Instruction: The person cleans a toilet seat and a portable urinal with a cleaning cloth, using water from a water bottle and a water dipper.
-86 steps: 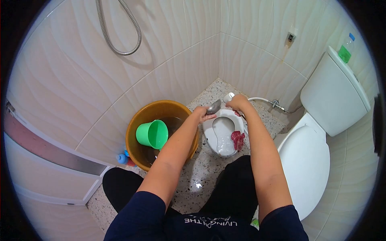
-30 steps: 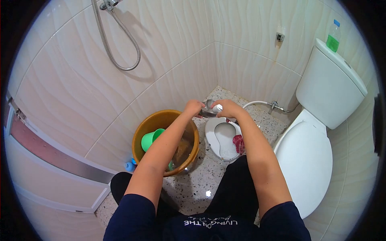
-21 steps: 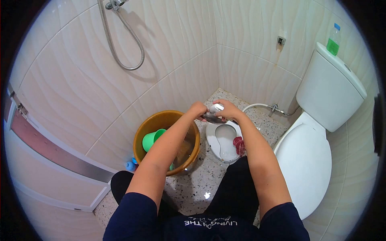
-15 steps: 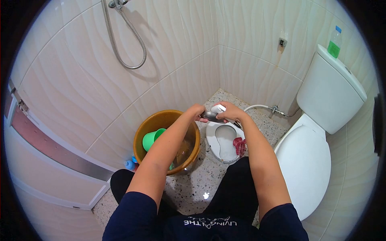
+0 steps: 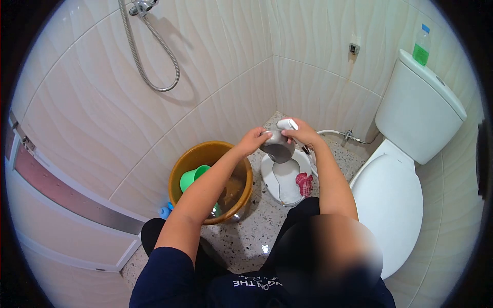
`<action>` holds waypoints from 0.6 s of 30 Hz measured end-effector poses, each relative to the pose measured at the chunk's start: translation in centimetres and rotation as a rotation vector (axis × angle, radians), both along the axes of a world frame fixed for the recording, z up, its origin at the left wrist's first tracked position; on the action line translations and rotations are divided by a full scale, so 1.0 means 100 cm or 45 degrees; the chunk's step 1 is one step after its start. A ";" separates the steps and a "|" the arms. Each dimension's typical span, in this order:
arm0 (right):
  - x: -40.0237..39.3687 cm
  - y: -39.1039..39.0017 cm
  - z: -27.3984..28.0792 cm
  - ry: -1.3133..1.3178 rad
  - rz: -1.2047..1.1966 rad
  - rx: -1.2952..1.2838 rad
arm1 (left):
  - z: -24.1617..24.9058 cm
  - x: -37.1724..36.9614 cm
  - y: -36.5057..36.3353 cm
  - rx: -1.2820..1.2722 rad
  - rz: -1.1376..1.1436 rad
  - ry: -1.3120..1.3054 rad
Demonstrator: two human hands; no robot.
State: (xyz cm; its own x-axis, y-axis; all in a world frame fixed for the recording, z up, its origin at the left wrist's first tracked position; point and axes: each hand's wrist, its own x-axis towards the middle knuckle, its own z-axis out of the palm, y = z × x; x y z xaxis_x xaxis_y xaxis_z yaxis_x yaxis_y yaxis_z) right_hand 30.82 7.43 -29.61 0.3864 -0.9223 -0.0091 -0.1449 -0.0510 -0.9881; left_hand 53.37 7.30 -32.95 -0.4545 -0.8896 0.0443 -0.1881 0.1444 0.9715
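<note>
A grey metal bowl [image 5: 280, 149] is held tilted between my two hands, its rounded side showing. My left hand [image 5: 252, 140] is closed on its left edge. My right hand [image 5: 302, 132] grips its right edge and also holds a white bidet sprayer [image 5: 287, 124]. A white oval, seat-like thing [image 5: 267, 177] with a grey middle lies on the floor below the bowl. A red checked cloth [image 5: 304, 184] rests on its right side.
Left of my hands stands a brown bucket [image 5: 176, 177] with a green dipper [image 5: 191, 179] in it. A white toilet [image 5: 390, 205] is at the right, with a green-labelled bottle [image 5: 421, 46] on its tank. A shower hose [image 5: 146, 77] hangs on the wall.
Both hands have turned the metal bowl, so more of its rounded side now shows. The sprayer stays in my right hand, and the view has shifted slightly.
</note>
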 end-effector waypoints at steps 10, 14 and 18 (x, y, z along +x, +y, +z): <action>-0.015 -0.051 -0.107 0.717 -0.869 -0.336 | 0.008 0.032 -0.035 0.281 0.661 0.926; 0.000 -0.040 -0.113 0.827 -0.751 -0.043 | 0.074 -0.010 -0.013 0.379 0.416 1.048; 0.023 -0.032 -0.103 0.825 -0.620 0.073 | 0.135 -0.101 0.031 0.618 0.114 0.963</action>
State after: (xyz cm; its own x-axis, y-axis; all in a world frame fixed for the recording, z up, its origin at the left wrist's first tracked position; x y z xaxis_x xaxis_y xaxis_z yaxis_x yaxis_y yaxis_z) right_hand 33.17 4.23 -39.89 -0.1561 -0.9769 -0.1461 -0.6820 0.2136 -0.6995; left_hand 43.29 10.36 -19.43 -0.3845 -0.9191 -0.0860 0.5350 -0.2978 0.7906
